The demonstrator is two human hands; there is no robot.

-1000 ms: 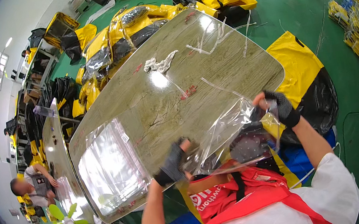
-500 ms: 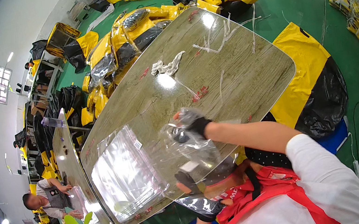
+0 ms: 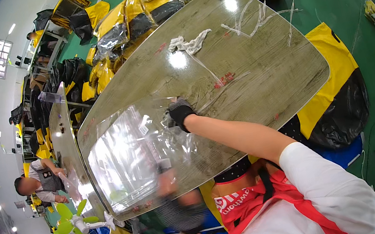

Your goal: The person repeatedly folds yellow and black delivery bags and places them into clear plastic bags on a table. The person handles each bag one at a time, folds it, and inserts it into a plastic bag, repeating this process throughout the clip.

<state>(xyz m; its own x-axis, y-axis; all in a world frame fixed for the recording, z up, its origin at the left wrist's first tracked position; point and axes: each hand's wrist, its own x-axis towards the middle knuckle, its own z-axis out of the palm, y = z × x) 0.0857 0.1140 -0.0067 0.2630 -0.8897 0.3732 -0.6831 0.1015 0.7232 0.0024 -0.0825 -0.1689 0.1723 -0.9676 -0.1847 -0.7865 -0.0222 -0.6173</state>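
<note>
A clear plastic bag (image 3: 179,145) lies spread, wrinkled and shiny, across the table beside a stack of flat clear plastic bags (image 3: 117,169). My right hand (image 3: 181,112), in a dark striped glove, is closed at the loose bag's far edge, its fingertips partly hidden. Nearer the table's front edge, my left hand (image 3: 182,206) wears a similar glove and is smeared by motion. Its fingers reach toward the bag's near side, close to a small white label (image 3: 164,163); their grip cannot be made out.
The wood-patterned table (image 3: 268,70) bears a crumpled white cloth (image 3: 190,43) and thin white strips (image 3: 251,21). Yellow-and-black bags (image 3: 142,14) are heaped behind it; another (image 3: 336,98) lies at the right. A green fan (image 3: 74,220) and a person (image 3: 43,184) at a second table are at left.
Both hands have moved left toward the stack, the right one also slightly up. The loose bag, bunched between them before, now lies spread over the stack's right side. The view has shifted.
</note>
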